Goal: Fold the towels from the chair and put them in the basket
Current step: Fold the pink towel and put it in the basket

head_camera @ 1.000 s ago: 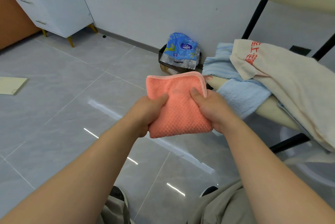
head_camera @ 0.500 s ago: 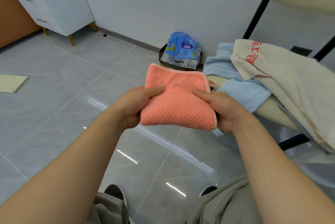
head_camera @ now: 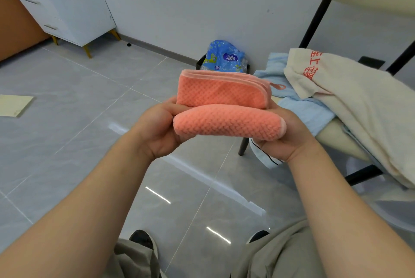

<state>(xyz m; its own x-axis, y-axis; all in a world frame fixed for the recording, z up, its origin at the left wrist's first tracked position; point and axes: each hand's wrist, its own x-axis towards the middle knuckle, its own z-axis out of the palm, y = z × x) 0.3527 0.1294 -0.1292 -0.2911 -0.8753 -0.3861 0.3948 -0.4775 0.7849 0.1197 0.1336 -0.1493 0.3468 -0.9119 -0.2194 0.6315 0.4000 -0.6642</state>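
Domestic room, apparently a home: glossy grey floor tiles (head_camera: pixel 74 142), white drawer cabinet (head_camera: pixel 74 14) at ten o'clock, chair (head_camera: pixel 333 139) heaped with towels (head_camera: pixel 359 109) at three o'clock.

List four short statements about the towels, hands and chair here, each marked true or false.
1. The left hand and the right hand both grip the folded coral waffle-weave towel. True.
2. A cream towel with red lettering lies over a light blue towel on the black-framed chair. True.
3. The coral waffle-weave towel rests on the chair. False: it is held in the air beside it.
4. The blue plastic package lies on the chair. False: it sits low by the wall.
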